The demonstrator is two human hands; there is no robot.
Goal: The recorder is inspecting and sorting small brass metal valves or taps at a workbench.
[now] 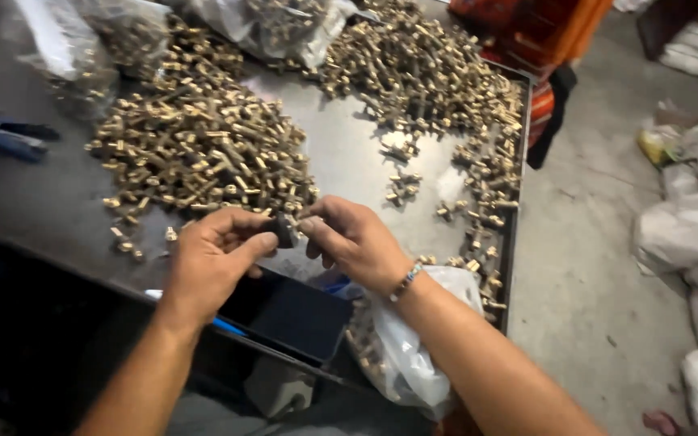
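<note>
- Hands meeting at the centre of the frame: the left hand (216, 250) and the right hand (349, 234) are both pinching one small dark fitting (284, 230) between them, thumbs and fingertips closing on it from either side.
- The fitting is sitting right in the gap between the two hands, held a bit above the table (349, 153), its long axis running roughly left to right from one hand to the other. It's too small to say more about its shape.
- Both hands are about equally near it. The left one is curling around its left end and the right one is gripping the right end, so neither hand is loose or empty.
- Just above the hands, in the upper left of the frame, a big pile of brass fittings (203, 145) is lying close to the left hand's knuckles. A second heap (422, 73) is spreading across the upper middle and trailing down the table's right edge.
- Under the right wrist, lower centre, a clear plastic bag (414, 347) is hanging off the table's near edge, with more brass pieces inside.
- At the far left a blue-handled tool (6, 137) is lying on the table, well apart from the hands.
- The table looks like dark, dull sheet metal. On the right of the frame there's a grey concrete floor (583, 266) with white sacks (688, 234) lying on it.
</note>
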